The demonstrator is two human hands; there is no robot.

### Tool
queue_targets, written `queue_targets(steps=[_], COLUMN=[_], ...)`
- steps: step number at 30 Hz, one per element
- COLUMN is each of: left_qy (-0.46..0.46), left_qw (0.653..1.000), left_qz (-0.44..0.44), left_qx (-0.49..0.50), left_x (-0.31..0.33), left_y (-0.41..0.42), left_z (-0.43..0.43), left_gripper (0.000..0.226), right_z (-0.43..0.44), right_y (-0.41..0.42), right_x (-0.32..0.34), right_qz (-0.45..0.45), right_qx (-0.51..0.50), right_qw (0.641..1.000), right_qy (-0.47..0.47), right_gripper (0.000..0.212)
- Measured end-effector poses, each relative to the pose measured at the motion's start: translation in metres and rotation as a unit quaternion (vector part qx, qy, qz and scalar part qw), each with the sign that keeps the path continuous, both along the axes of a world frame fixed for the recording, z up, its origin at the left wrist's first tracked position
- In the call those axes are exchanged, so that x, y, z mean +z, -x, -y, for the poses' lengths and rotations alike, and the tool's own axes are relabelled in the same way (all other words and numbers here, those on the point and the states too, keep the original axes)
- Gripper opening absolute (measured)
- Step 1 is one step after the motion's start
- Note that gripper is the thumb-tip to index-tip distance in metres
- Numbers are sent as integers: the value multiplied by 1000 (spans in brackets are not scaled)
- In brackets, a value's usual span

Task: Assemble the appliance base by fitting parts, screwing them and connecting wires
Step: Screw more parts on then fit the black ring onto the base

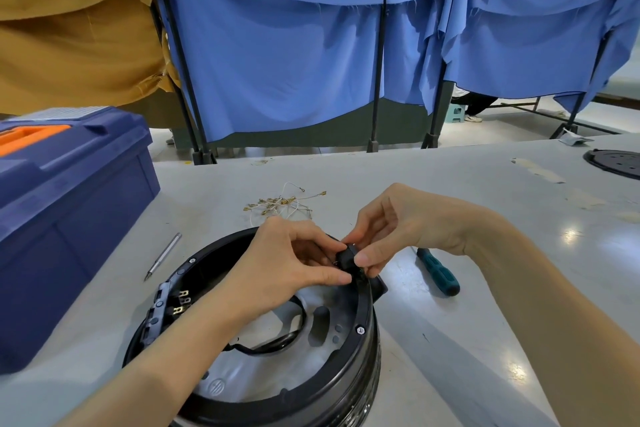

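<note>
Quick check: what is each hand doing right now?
Left hand: pinches the small black part at the rim of the appliance base.
Right hand: pinches the same part.

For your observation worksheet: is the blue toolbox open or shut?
Shut: on the toolbox, the lid sits flat on the body, orange handle lying down.

The bench (485, 191) is smooth and grey, glossy with bright glints. The base (363, 308) has a shiny black plastic rim round a dull grey metal floor. The part (346, 257) looks matt black plastic. At the left edge, the toolbox (76, 218) is blue plastic; beyond the far edge hangs frayed blue cloth (277, 62).
</note>
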State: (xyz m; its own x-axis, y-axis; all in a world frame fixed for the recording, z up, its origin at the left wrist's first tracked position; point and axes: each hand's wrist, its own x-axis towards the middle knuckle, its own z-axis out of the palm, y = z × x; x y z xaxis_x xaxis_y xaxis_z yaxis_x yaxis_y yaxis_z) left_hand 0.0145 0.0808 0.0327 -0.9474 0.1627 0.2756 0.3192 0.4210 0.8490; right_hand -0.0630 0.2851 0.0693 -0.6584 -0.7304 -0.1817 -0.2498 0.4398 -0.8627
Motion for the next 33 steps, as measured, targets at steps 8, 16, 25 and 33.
queue_targets(steps=[8, 16, 25, 33], left_qy=[23, 24, 16, 12], left_qw=[1000, 999, 999, 999], left_qz=[8, 24, 34, 42], left_qx=[1, 3, -4, -2], left_x=[1, 1, 2, -1], left_y=[-1, -1, -1, 1], left_z=[-1, -1, -1, -1], left_gripper=[27, 27, 35, 20], right_z=[5, 6, 3, 3], right_y=[1, 5, 10, 11], right_x=[-3, -5, -13, -16], right_qz=[-19, -30, 1, 34], right_qx=[-15, -3, -8, -19], right_qw=[999, 999, 997, 997], right_qy=[-25, -36, -78, -65], right_gripper=[13, 19, 68, 61])
